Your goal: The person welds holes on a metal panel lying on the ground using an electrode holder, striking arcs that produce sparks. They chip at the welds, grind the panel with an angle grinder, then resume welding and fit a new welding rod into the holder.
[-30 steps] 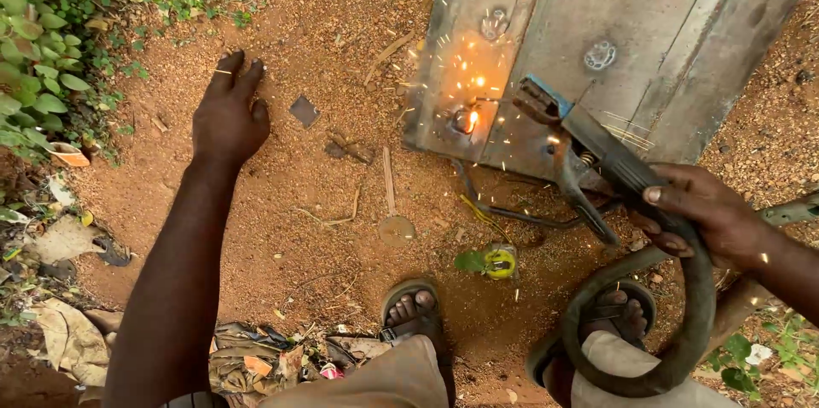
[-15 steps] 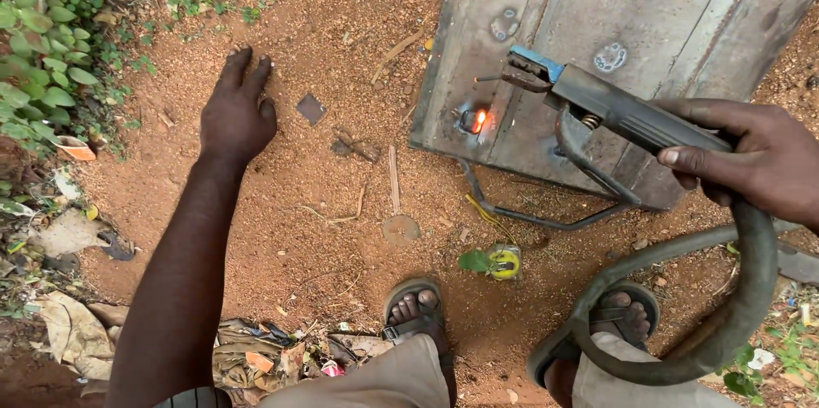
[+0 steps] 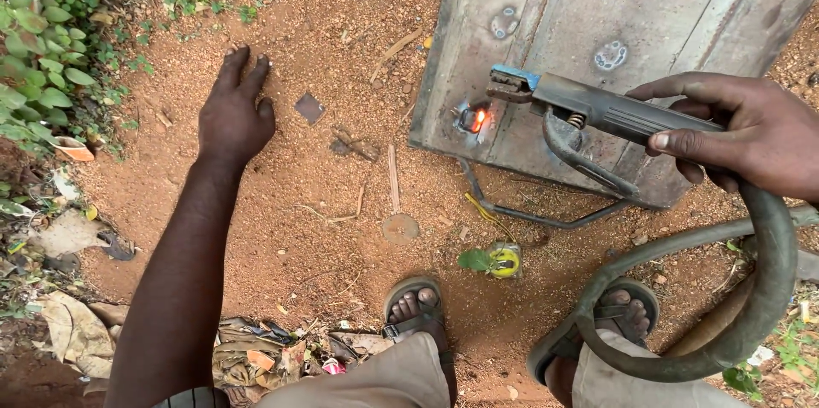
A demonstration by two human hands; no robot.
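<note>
Green weeds (image 3: 43, 50) (left), litter (image 3: 256, 357), small yellow cap (image 3: 503, 261).

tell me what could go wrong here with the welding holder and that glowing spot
1. The glowing spot on the metal sheet looks hot; the left hand rests bare on the dirt not far off, and both hands are ungloved.
2. The sandalled feet leave the toes open to sparks.
3. The cable from the holder in the right hand loops near the legs and could snag.

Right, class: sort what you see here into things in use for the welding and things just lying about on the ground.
In use:
right hand
welding holder
thick cable
metal sheet
glowing weld spot

Lying about:
left hand, flat on the dirt
small metal square
round disc
yellow tape roll
litter
</note>
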